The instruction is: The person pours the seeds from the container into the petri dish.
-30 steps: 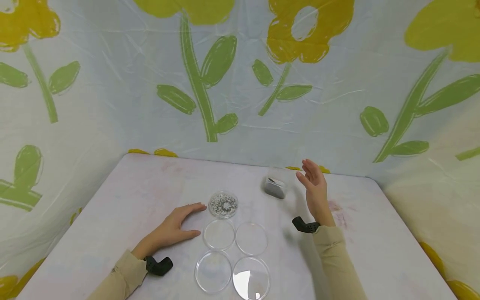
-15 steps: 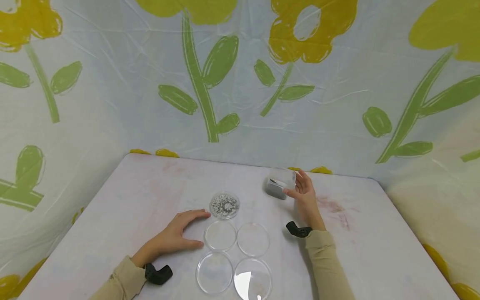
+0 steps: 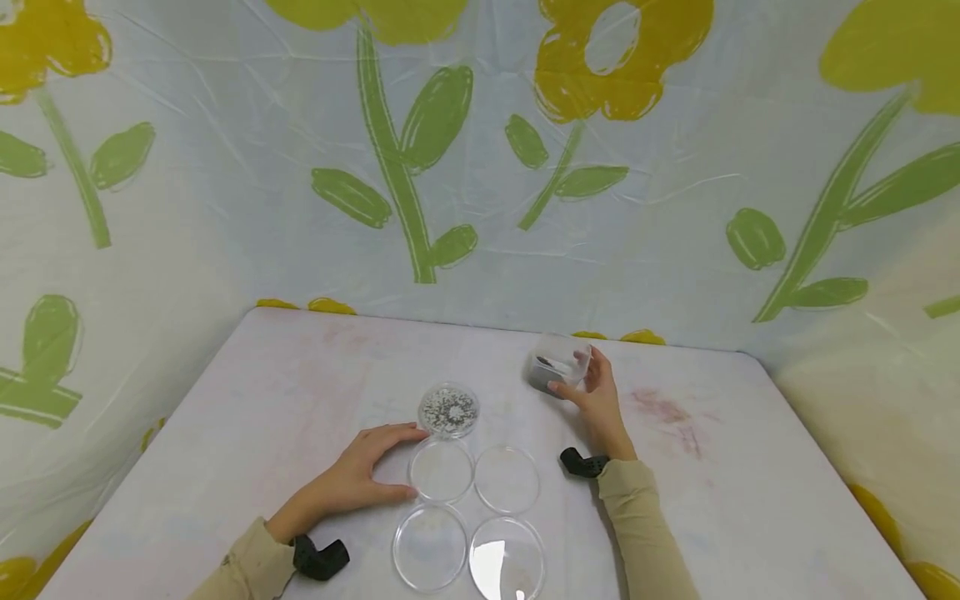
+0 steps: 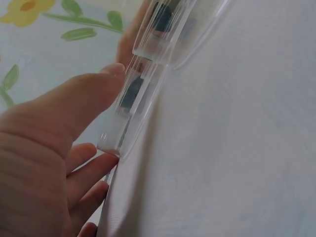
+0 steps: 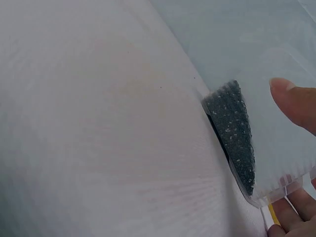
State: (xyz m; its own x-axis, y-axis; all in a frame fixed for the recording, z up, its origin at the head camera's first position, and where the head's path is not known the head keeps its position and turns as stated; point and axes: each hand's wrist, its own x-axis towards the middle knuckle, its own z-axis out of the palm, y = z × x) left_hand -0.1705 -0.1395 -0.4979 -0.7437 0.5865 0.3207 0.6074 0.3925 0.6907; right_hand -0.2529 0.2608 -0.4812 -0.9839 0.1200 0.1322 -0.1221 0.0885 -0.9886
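My left hand (image 3: 356,475) reaches around the left edge of a clear petri dish (image 3: 442,472), thumb and index finger spread at its rim. In the left wrist view the thumb tip lies against the rim of a clear dish (image 4: 111,140). Behind it stands another petri dish (image 3: 448,385) filled with white and dark granules (image 3: 448,412). At the back right my right hand (image 3: 600,404) grips a clear plastic box (image 3: 542,375), thumb on the near side, fingers on the right. Dark, white-flecked granules (image 5: 231,133) fill the box's lower part.
Three more clear dishes, one at the right (image 3: 507,478), one at front left (image 3: 430,546) and one at front right (image 3: 506,557), sit close together on the white tablecloth (image 3: 300,400). A flower-printed curtain (image 3: 480,192) hangs behind the table edge.
The right hand has moved left and down from beside the plastic box and taken hold of it. My left hand has shifted slightly right and closer to the petri dish.
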